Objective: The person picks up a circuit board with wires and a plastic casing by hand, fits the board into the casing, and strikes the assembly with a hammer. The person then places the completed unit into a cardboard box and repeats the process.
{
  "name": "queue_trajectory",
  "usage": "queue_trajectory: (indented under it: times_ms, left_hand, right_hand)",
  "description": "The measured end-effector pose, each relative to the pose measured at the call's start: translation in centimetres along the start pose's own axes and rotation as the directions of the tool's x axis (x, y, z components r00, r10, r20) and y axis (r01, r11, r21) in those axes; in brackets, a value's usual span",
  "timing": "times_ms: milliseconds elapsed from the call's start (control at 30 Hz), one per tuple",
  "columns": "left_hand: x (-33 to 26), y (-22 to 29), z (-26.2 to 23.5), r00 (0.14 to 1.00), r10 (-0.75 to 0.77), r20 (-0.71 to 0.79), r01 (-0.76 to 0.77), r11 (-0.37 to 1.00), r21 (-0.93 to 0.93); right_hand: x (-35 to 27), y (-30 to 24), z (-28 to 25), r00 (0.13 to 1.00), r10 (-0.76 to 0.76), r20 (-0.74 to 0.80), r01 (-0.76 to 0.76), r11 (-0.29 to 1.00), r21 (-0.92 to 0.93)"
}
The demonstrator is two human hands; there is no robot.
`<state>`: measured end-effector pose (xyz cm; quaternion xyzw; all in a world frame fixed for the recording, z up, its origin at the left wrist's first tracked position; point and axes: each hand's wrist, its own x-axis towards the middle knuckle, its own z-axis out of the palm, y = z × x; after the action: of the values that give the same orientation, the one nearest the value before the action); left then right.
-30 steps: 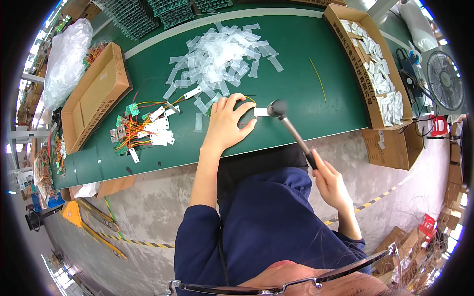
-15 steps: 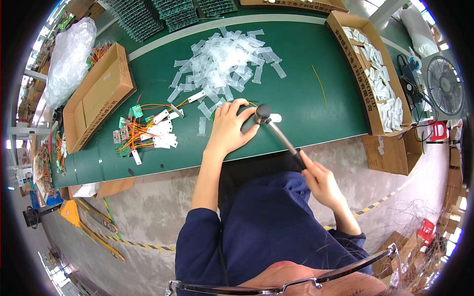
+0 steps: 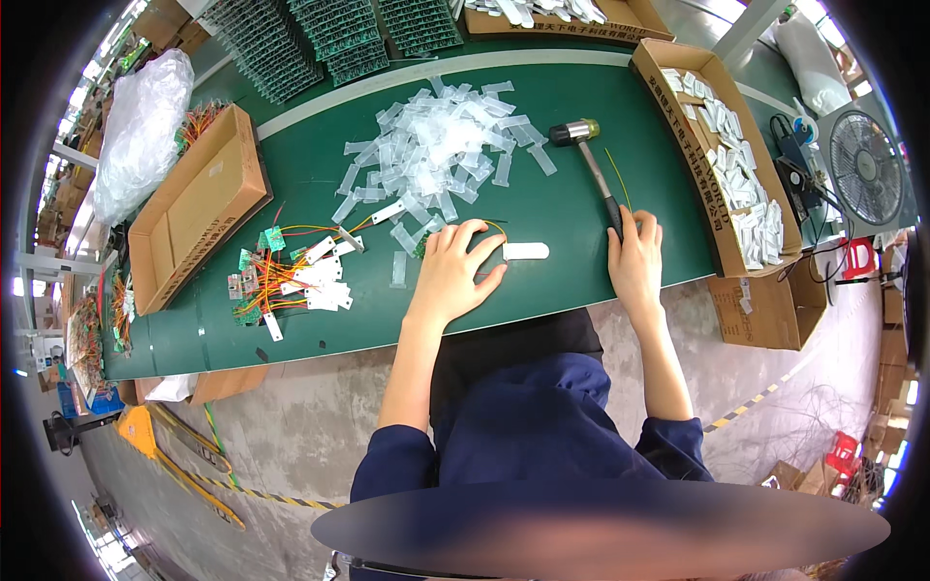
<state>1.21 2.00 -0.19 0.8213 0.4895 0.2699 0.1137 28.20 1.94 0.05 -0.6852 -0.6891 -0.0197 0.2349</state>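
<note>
A two-faced mallet (image 3: 599,174), with one black and one yellowish end and a black grip, lies on the green table at the right. My right hand (image 3: 636,257) is closed around the end of its grip. My left hand (image 3: 450,261) rests on the table, thumb and fingers apart, covering part of a small wired piece. A white rounded strip (image 3: 526,251) sticks out to the right of its fingertips, and a thin yellow wire curves above it. Part of a green circuit board (image 3: 420,248) shows beside the left fingers; the rest is hidden beneath the hand.
Beyond my left hand is a heap of clear plastic sleeves (image 3: 441,136). Wired white strips with circuit boards (image 3: 315,281) lie to the left. A cardboard tray (image 3: 199,198) stands farther left, a box of white pieces (image 3: 717,155) at right. A loose yellow-green wire (image 3: 618,177) lies beside the mallet.
The mallet head has moved from above the white strip to the far right, and the mallet now lies on the table. My right hand has moved forward onto the table; my left has barely moved.
</note>
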Motion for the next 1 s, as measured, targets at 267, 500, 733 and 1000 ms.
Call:
queue_trajectory:
  times_ms: [267,500,733,1000]
  left_hand:
    - [-0.4,0.0,0.2,0.999,0.044,-0.015,-0.043,0.999,0.007]
    - [-1.0,0.0,-0.3,0.942,0.134,-0.307,-0.116,0.99,0.076]
    - [-1.3,-0.8,-0.4,0.877,0.095,-0.472,-0.116,0.993,-0.015]
    - [-0.4,0.0,-0.6,0.922,0.12,-0.368,-0.155,0.986,-0.067]
  right_hand:
    - [0.8,-5.8,-0.2,0.861,-0.508,0.042,0.479,0.836,0.268]
    - [2.4,-7.1,-2.8,0.864,-0.458,0.207,0.362,0.853,0.377]
    - [15.3,-6.7,-12.0,0.92,-0.158,0.358,0.018,0.931,0.364]
    - [40.6,-6.4,-9.8,0.974,-0.032,-0.224,0.1,0.95,0.296]
